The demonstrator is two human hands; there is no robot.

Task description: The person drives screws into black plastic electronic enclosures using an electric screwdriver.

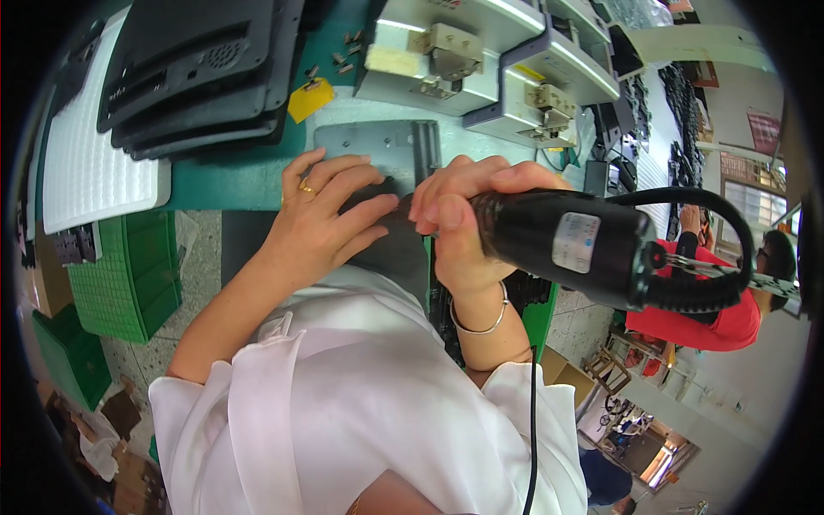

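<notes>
My right hand point(468, 215) is wrapped round a black electric screwdriver point(609, 249), held sideways with its working end toward my left hand. A cord curves from the rear of the tool. Fingers apart, my left hand point(300, 227) reaches over the near part of a dark grey flat panel point(369, 136) at the table edge. Its fingertips are close to the screwdriver's front end, and the tool's tip is hidden by my fingers. Beyond the panel lie a yellow tag point(311, 99) and several small metal pieces point(346, 54).
A stack of black panels point(193, 81) and a white ribbed tray point(99, 163) occupy the left. Two box-shaped metal machines point(429, 64) stand behind the panel. Green crates point(129, 270) are on the floor at left. A person in red point(704, 313) is at the right.
</notes>
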